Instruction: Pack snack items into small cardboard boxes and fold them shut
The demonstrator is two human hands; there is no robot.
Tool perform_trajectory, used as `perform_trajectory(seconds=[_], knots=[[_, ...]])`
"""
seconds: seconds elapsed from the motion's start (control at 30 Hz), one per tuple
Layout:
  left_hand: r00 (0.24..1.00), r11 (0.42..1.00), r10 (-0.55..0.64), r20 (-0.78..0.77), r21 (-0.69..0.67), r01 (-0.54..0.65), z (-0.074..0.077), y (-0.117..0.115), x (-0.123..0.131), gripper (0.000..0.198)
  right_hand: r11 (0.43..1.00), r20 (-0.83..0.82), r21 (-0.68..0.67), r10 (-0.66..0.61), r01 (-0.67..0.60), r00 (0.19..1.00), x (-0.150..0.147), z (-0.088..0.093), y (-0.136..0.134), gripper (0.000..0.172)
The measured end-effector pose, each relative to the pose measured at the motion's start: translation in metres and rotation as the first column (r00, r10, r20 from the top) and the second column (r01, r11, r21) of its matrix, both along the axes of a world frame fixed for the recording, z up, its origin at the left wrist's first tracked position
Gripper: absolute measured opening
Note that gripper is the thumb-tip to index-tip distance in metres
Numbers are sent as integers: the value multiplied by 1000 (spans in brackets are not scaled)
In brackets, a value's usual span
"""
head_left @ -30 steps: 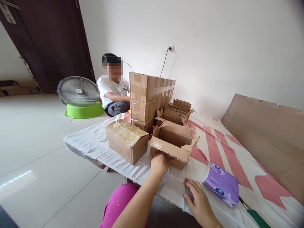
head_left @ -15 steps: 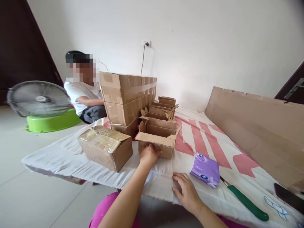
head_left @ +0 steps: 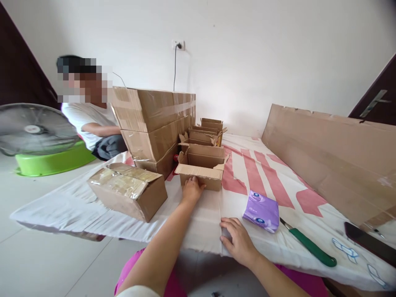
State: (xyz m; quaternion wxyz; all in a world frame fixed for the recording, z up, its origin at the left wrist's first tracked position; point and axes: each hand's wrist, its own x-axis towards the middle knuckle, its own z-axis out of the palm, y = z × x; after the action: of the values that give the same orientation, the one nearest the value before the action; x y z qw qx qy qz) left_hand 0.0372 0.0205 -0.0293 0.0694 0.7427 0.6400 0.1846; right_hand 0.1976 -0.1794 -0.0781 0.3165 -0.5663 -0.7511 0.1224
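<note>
My left hand (head_left: 192, 190) reaches forward and its fingers curl against the front wall of a small open cardboard box (head_left: 202, 165). My right hand (head_left: 237, 241) lies flat, fingers spread, on the white cloth at the near edge of the table (head_left: 201, 222). A purple tissue pack (head_left: 261, 211) lies just right of that hand. A taped, closed carton (head_left: 128, 189) sits to the left of the open box.
Two big taped cartons (head_left: 154, 123) are stacked behind, with more open small boxes (head_left: 206, 134) beside them. A green-handled knife (head_left: 311, 246) and a dark phone (head_left: 369, 243) lie at the right. A cardboard sheet (head_left: 328, 152) leans there. A seated person (head_left: 89, 119), a fan (head_left: 34, 128) and a green basin (head_left: 54, 161) are at the left.
The view has swung right and pulled back, so the knife and phone have come into sight. My left hand stays on the open box's front; my right hand stays flat on the cloth.
</note>
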Motion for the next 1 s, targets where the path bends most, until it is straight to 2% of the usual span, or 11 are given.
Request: perform_trajectory(seconds=[0.17,0.27,0.33,0.43,0.53,0.6,0.63,0.67,0.73,0.87,1.0], knots=[[999,999,-6,-33,33,7,5,-3,-1,29,1000,-16,10,-3,3,1000,0,0,0,30],[990,987,-119,-69,104,126,13,-20,6,21,1000,-26,-3,-7,7,1000,-1,1,1,31],[957,945,-272,-104,160,286,19,-36,13,23,1000,-34,-4,-9,9,999,-2,1,1,30],[867,841,-472,-157,213,497,34,-54,23,31,1000,-54,10,-12,12,998,-2,0,2,27],[843,781,-503,-192,317,538,56,-56,30,36,1000,-83,15,-8,10,997,0,-2,2,24],[872,805,-436,-223,335,489,72,-47,33,42,1000,-98,16,-1,3,995,1,-3,3,24],[882,833,-402,-247,302,464,79,-40,33,47,1000,-104,18,1,1,995,1,-3,3,24],[881,862,-383,-277,235,449,84,-33,32,52,1000,-109,19,2,0,994,1,-3,3,24],[854,885,-400,-332,104,454,90,-20,27,49,1000,-124,19,-2,5,992,1,-3,3,24],[816,888,-421,-397,2,459,89,-7,10,25,1000,-152,17,-10,13,988,1,-2,2,22],[817,914,-386,-428,-60,400,86,5,-6,21,1000,-146,18,4,-1,989,1,-3,2,21]])
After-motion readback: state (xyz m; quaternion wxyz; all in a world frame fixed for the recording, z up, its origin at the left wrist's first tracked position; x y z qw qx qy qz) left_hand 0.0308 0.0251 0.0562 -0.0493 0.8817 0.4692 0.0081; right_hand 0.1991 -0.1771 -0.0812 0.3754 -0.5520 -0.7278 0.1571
